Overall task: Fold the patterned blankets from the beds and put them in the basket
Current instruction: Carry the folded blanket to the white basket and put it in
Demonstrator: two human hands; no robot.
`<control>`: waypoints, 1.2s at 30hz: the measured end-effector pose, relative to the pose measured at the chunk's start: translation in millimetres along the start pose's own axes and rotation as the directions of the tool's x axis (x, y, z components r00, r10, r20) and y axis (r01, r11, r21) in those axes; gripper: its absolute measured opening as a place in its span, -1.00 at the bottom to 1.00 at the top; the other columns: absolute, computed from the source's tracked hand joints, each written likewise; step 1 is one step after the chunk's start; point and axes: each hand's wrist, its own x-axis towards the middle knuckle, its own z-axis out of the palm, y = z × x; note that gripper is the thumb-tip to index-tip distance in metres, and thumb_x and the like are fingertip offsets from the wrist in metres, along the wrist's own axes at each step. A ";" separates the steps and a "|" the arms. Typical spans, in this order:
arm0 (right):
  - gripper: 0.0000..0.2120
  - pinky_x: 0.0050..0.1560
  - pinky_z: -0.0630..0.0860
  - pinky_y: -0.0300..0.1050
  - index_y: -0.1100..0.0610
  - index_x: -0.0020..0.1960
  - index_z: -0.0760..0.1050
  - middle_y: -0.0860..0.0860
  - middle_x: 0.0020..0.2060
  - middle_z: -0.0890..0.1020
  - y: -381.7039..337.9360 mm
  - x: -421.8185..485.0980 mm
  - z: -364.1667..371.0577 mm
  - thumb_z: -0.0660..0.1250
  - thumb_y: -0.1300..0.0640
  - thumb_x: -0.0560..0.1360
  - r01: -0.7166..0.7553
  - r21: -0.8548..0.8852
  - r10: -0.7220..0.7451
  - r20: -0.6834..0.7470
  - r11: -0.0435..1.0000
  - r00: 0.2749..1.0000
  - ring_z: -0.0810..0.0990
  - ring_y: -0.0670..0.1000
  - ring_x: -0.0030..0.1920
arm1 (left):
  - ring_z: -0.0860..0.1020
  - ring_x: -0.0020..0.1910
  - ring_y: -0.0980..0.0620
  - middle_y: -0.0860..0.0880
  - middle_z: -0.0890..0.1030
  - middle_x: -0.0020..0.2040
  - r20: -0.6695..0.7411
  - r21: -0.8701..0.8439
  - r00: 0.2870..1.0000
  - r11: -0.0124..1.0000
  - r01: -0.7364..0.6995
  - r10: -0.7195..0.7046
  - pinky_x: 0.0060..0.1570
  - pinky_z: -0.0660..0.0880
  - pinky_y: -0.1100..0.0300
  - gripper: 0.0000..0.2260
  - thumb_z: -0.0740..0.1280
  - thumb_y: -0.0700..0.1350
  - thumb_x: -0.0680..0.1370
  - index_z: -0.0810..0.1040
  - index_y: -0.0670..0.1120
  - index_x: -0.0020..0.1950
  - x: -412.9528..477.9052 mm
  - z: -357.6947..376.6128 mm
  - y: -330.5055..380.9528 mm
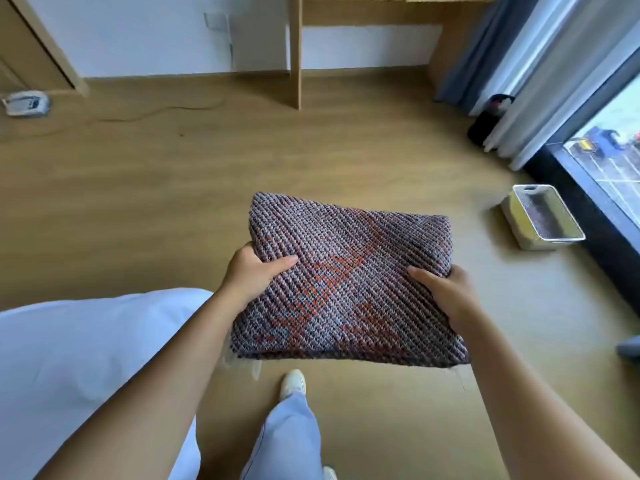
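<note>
head view: folded blanket [349, 282] held flat above the floor [173, 188], left hand [254, 273] gripping its 9 o'clock edge, right hand [446, 292] its 3 o'clock. basket [512, 220] at 2 o'clock, well apart; bed [69, 341] at 8 o'clock.

The folded blanket [348, 282] hides the fingers of both hands: only the thumb of the left hand [251, 273] and of the right hand [446, 292] lies on top. Its fringe barely shows at the near corners. The bed [86, 358] runs off the left and bottom edges. What lies inside the basket [542, 216] is too blurred to tell. A dark object [486, 121] stands half behind the curtain [540, 74], unidentifiable.
</note>
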 end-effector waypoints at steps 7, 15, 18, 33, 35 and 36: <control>-0.83 -0.53 0.41 -0.46 0.00 -0.29 0.53 -0.16 -0.38 0.60 -20.4 63.1 -61.2 0.51 0.17 0.32 -0.015 0.138 0.057 -0.306 0.990 0.950 0.55 -0.31 -0.50 | 0.60 -0.06 -0.01 -0.01 0.63 -0.03 0.300 0.103 0.951 0.989 -0.110 0.074 0.02 0.49 0.12 -0.63 0.53 0.01 0.31 0.56 -0.05 0.04 124.7 92.5 98.8; -0.69 0.00 0.56 -0.04 0.06 0.01 0.55 0.05 -0.11 0.66 -17.8 137.5 -148.0 0.52 0.07 0.30 -0.056 0.310 0.203 -0.465 0.949 0.862 0.64 0.04 -0.12 | 0.57 0.03 -0.08 -0.09 0.61 0.08 0.520 0.204 0.846 0.945 -0.255 0.116 0.15 0.48 0.01 -0.60 0.50 0.01 0.35 0.52 -0.10 0.11 206.2 236.1 196.9; -0.63 0.06 0.56 0.07 0.12 0.06 0.55 0.10 -0.06 0.66 -15.5 176.4 -188.3 0.52 0.07 0.30 -0.058 0.362 0.244 -0.494 0.930 0.835 0.64 0.11 -0.07 | 0.57 0.05 -0.09 -0.10 0.61 0.10 0.564 0.232 0.816 0.923 -0.306 0.129 0.18 0.46 -0.03 -0.57 0.50 0.01 0.36 0.51 -0.12 0.14 232.3 300.4 228.5; -0.78 0.03 0.57 0.07 0.03 -0.12 0.55 0.04 -0.11 0.67 -34.9 393.3 -373.0 0.52 0.06 0.29 -0.081 0.420 0.326 -0.554 0.904 0.766 0.65 0.08 -0.10 | 0.55 0.04 -0.04 -0.07 0.58 0.11 0.698 0.252 0.711 0.899 -0.360 0.089 0.13 0.44 0.08 -0.64 0.46 -0.01 0.40 0.47 -0.06 0.13 369.1 559.0 352.1; -0.75 0.06 0.56 0.09 0.05 -0.08 0.56 0.04 -0.09 0.67 -38.8 432.2 -391.5 0.52 0.06 0.29 -0.070 0.435 0.337 -0.576 0.898 0.745 0.65 0.09 -0.09 | 0.54 0.08 -0.06 -0.08 0.58 0.14 0.713 0.237 0.695 0.899 -0.369 0.097 0.19 0.43 0.02 -0.61 0.45 -0.02 0.42 0.47 -0.10 0.18 398.4 596.1 370.8; -0.72 0.08 0.55 0.10 0.06 -0.03 0.56 0.05 -0.07 0.67 -40.8 451.0 -400.8 0.52 0.07 0.29 -0.059 0.439 0.338 -0.592 0.897 0.732 0.64 0.09 -0.07 | 0.54 0.10 -0.07 -0.09 0.58 0.16 0.724 0.232 0.684 0.901 -0.368 0.093 0.21 0.42 0.00 -0.59 0.45 -0.03 0.42 0.46 -0.12 0.20 413.5 616.5 380.9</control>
